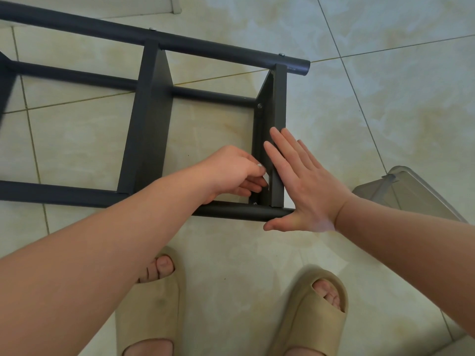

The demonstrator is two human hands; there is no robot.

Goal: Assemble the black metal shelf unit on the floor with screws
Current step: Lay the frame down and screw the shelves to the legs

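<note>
While the black shelf frame [151,119] lies on the tiled floor [385,98], right hand [305,183] presses flat, fingers spread, against its end panel [279,124]; left hand [236,170] pinches inside that edge, contents unclear.

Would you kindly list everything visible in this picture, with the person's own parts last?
shelf unit: one, black metal, lying on its side on the floor, across the upper left.
screw heads: at least four visible, silver, on the tubes and end bracket.
plastic container: one, clear grey, right edge, on the floor.
floor: beige marbled tiles.
white object: one, top edge, partly cut off.
slippers: two, beige, bottom, on the feet.
left hand: fingers pinched inside the end bracket; what they hold is hidden.
right hand: flat, open, pressed against the end panel.
</note>
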